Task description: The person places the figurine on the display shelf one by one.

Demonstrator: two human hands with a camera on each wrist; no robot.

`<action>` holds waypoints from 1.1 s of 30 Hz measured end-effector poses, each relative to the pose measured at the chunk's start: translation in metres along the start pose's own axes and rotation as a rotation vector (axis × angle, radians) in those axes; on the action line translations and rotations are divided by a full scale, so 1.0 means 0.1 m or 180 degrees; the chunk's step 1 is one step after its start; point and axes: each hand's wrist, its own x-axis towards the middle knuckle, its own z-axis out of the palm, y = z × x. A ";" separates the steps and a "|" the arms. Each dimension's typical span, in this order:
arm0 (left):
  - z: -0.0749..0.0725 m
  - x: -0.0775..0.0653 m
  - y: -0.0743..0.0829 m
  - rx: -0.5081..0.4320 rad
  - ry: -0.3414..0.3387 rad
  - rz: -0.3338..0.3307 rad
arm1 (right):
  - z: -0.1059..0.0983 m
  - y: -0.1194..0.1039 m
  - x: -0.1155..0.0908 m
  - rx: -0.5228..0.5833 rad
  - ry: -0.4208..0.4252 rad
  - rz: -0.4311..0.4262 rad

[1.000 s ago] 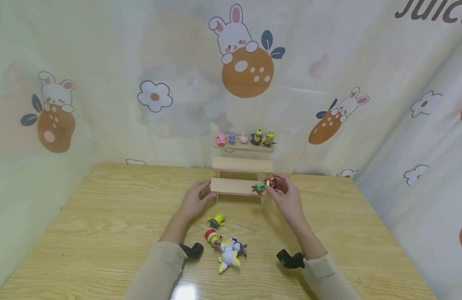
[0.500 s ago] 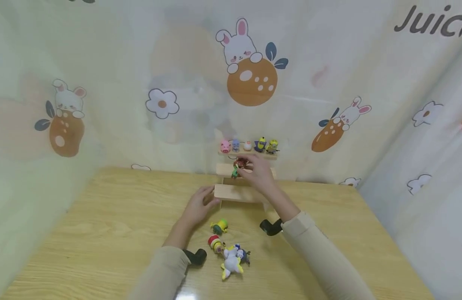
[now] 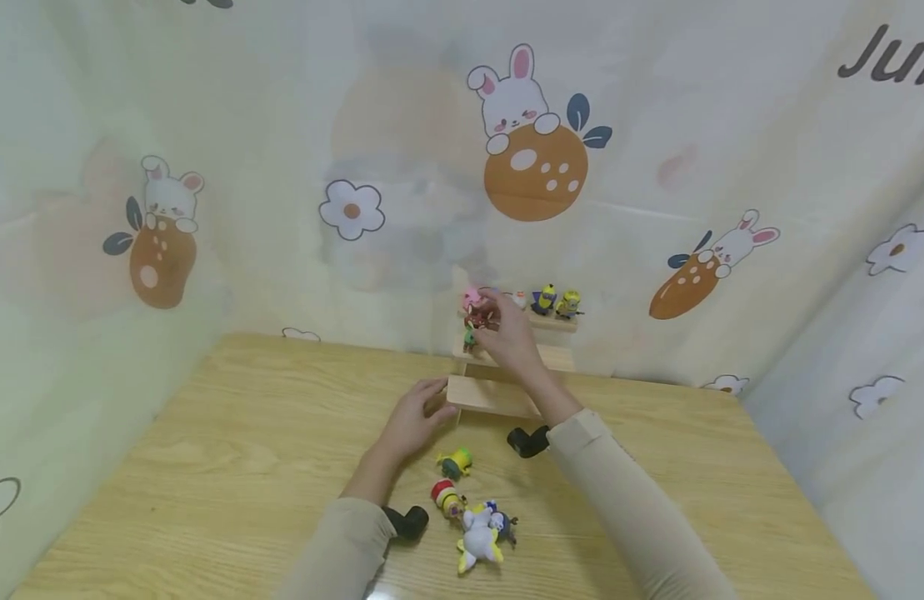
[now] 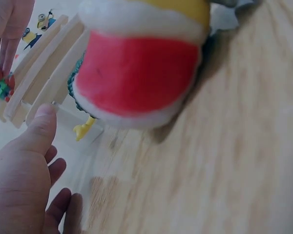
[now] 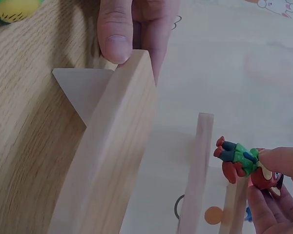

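At the shelf point(image 3: 491, 396), gripped by left fingers point(image 4: 57, 170) seemingly for steadiness, a figurine point(image 5: 244, 158) is pinched head-up by right fingers point(image 5: 261, 207).

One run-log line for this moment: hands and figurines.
Right hand: pinches fox figurine at left end of middle shelf | Left hand: touches left end of lowest shelf | Loose figurines: lying on tabletop

Three-tier wooden shelf point(image 3: 491, 396): standing.
Fox figurine point(image 5: 244, 159): wearing green, being held by its head near the middle tier point(image 3: 557, 358).
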 end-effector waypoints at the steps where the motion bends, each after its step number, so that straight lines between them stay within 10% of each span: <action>1: 0.00 0.00 0.00 -0.0002 -0.0006 0.0000 | 0.00 0.00 0.01 -0.0013 0.0011 -0.0002; 33: -0.03 0.01 0.04 0.0022 -0.0024 0.0049 | 0.10 0.05 0.06 -0.0046 0.0119 0.0045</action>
